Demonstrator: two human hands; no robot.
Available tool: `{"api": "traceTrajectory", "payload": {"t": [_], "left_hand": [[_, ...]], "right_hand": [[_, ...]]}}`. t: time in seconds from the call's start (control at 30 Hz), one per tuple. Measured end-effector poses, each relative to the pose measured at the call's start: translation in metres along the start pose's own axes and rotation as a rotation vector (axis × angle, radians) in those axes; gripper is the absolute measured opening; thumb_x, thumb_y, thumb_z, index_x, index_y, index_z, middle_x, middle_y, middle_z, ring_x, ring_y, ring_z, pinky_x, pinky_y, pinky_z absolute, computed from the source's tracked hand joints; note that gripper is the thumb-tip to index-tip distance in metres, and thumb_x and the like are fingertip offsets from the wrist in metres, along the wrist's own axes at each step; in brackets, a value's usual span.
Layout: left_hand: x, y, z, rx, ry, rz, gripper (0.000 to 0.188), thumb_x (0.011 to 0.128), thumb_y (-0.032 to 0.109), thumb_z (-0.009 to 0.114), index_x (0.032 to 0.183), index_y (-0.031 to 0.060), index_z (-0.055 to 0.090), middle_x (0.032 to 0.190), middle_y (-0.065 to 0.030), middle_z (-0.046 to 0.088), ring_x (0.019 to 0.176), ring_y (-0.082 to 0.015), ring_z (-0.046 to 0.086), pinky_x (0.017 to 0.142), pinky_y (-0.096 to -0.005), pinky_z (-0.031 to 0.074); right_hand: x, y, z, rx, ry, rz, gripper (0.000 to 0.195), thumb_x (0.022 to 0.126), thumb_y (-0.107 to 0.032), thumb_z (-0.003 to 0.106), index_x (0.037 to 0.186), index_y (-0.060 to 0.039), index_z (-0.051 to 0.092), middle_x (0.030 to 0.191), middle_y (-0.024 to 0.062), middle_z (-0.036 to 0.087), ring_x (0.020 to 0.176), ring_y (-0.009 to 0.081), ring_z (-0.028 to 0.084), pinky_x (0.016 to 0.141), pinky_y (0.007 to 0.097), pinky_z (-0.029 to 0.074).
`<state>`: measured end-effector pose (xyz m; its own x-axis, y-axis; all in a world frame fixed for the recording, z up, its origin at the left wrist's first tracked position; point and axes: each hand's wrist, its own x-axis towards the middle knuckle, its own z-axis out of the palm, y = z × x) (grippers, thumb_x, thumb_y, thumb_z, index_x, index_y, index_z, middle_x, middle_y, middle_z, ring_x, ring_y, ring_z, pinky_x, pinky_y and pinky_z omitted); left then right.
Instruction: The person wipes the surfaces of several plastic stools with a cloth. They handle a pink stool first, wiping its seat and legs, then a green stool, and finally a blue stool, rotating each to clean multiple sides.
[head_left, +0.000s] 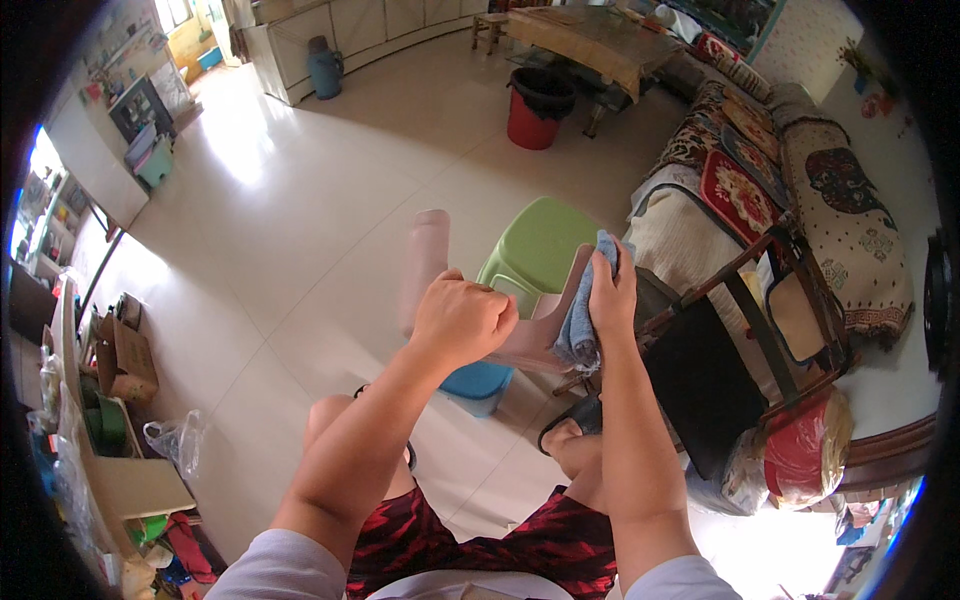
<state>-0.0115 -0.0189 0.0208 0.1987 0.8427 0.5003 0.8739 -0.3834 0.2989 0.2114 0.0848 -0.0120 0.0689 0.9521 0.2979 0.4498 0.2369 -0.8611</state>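
My left hand (465, 319) is closed in a fist around part of a pale pink plastic piece (429, 259), which is held in the air; its kind is hard to tell. One blurred arm of the piece rises left of the fist, and a curved part reaches to the right. My right hand (613, 289) grips a folded blue cloth (577, 330) and presses it along the raised right edge of the pink piece. Beyond both hands a green plastic stool (547, 232) stands on the floor. Under the pink piece a blue plastic stool or box (480, 388) is partly hidden.
A black folding chair (709, 382) stands close on the right, before a sofa with patterned covers (750, 180). Farther off are a red bin (536, 120) and a low table (592, 37). Shelving with a cardboard box (127, 360) lines the left.
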Motion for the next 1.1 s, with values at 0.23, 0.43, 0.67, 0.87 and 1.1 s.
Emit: {"api": "traceTrajectory", "payload": {"t": [0.23,0.43,0.67,0.87,1.1], "left_hand": [[0.002,0.006,0.001,-0.005,-0.046,-0.008,0.037,0.091,0.019,0.066,0.056,0.0091,0.062,0.058,-0.0084,0.066,0.056,-0.0301,0.063,0.072,-0.0414,0.049],[0.0,0.001,0.013,0.03,0.005,-0.077,0.037,0.092,0.019,0.066,0.056,0.0083,0.063,0.06,-0.0092,0.067,0.057,-0.0307,0.064,0.071,-0.0419,0.049],[0.007,0.0,0.008,0.025,0.055,-0.251,0.05,0.104,0.025,0.053,0.059,0.0063,0.066,0.062,-0.0156,0.067,0.059,-0.0354,0.064,0.073,-0.0436,0.05],[0.005,-0.011,0.019,0.004,0.109,-0.408,0.065,0.111,0.035,0.036,0.065,0.0037,0.07,0.067,-0.0194,0.068,0.066,-0.0397,0.066,0.077,-0.0447,0.049],[0.004,-0.018,0.028,-0.212,0.213,-0.685,0.071,0.11,0.045,0.032,0.071,0.0016,0.072,0.08,-0.023,0.072,0.084,-0.0422,0.068,0.084,-0.0471,0.049]], "right_hand": [[-0.012,-0.022,0.001,-0.372,-0.007,-0.338,0.038,0.094,-0.032,0.068,0.125,-0.011,0.07,0.148,0.0219,0.052,0.13,0.0477,0.05,0.105,0.0551,0.046],[-0.037,-0.048,0.018,-0.518,-0.097,-0.47,0.032,0.092,-0.031,0.069,0.117,-0.0106,0.076,0.158,0.0176,0.045,0.139,0.0483,0.043,0.107,0.061,0.042],[-0.069,-0.068,0.029,-0.513,-0.145,-0.585,0.035,0.088,-0.025,0.069,0.119,-0.0104,0.075,0.159,0.0159,0.044,0.145,0.045,0.038,0.11,0.0602,0.036],[-0.086,-0.086,0.039,-0.513,-0.121,-0.665,0.034,0.08,-0.019,0.074,0.113,-0.0108,0.071,0.157,0.0131,0.047,0.142,0.0404,0.041,0.106,0.0559,0.035],[-0.074,-0.089,0.037,-0.361,-0.119,-0.762,0.041,0.078,-0.024,0.076,0.118,-0.0136,0.071,0.154,0.0189,0.048,0.139,0.0417,0.046,0.11,0.0571,0.034]]}}
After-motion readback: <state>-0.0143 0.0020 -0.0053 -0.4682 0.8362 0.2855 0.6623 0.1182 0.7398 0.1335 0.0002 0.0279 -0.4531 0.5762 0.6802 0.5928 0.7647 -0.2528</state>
